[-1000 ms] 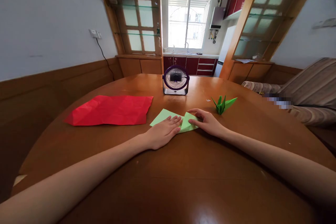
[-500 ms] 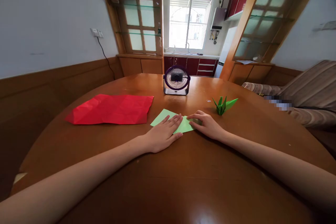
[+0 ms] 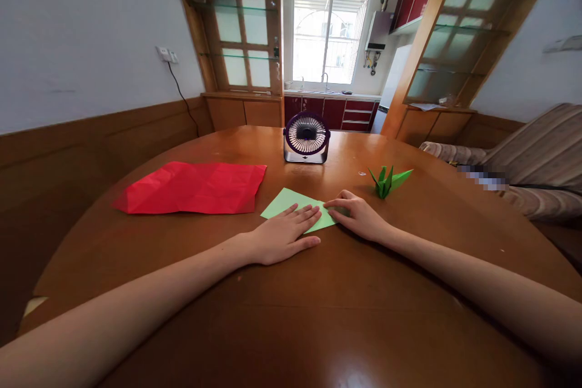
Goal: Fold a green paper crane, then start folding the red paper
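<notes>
A light green sheet of paper point(image 3: 282, 199) lies folded on the wooden table in front of me. Flat across its near edge rests my left hand point(image 3: 285, 234), palm down, fingers stretched out and thumb apart on the tabletop. At the paper's right end is my right hand point(image 3: 359, 216), its fingers bent and its index fingertip and thumb close together on the paper. That hand covers the paper's right corner. Just beyond my right hand stands a green folded paper crane point(image 3: 384, 184).
A creased red sheet of paper point(image 3: 195, 189) lies at the left of the table point(image 3: 291, 327). A small dark fan point(image 3: 306, 134) stands at the far side, facing me. To the right, past the table edge, is a striped sofa point(image 3: 536, 160).
My left hand has slid slightly right and nearer along the paper, uncovering more of its upper edge. My right hand has stayed in place at the right end.
</notes>
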{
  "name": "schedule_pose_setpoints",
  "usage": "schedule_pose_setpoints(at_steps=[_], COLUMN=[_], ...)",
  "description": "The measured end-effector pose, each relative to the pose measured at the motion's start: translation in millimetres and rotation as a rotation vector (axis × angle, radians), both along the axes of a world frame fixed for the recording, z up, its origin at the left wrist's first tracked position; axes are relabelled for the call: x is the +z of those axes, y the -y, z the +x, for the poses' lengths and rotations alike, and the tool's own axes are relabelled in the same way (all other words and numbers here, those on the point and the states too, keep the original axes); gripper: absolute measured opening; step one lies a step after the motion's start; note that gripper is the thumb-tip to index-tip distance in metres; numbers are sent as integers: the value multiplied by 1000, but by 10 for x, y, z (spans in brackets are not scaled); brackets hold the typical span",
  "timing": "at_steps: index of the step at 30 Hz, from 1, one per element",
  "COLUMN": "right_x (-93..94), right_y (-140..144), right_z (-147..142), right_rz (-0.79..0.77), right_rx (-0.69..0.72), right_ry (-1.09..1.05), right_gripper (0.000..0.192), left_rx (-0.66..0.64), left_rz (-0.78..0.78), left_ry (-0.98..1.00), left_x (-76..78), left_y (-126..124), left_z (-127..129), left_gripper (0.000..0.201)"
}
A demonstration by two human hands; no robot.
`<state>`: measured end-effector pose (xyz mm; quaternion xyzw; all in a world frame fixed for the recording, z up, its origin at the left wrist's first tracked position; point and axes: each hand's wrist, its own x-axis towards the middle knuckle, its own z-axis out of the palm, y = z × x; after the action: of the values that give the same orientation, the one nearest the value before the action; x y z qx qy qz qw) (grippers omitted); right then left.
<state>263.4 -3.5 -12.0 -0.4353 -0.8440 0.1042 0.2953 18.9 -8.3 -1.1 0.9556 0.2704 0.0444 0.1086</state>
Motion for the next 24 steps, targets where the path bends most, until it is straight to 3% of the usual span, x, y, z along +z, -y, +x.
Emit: schedule_pose_setpoints(at_steps=[5,15,24], right_x=[12,9,32], right_y=[7,3,16], right_z=[-6,1,-3], right_rz=[-16,-27,-28], right_rx=[-7,-6,-5], right_ry=[12,37,49], right_gripper=[25,26,26], left_rx=[-19,111,27], left_rz=[-40,-204,53], left_ry=[51,369,310], left_x=[-1,-13,-14], left_y=[-18,-179,-220], left_z=[-3,34,86], left_gripper=[57,39,30])
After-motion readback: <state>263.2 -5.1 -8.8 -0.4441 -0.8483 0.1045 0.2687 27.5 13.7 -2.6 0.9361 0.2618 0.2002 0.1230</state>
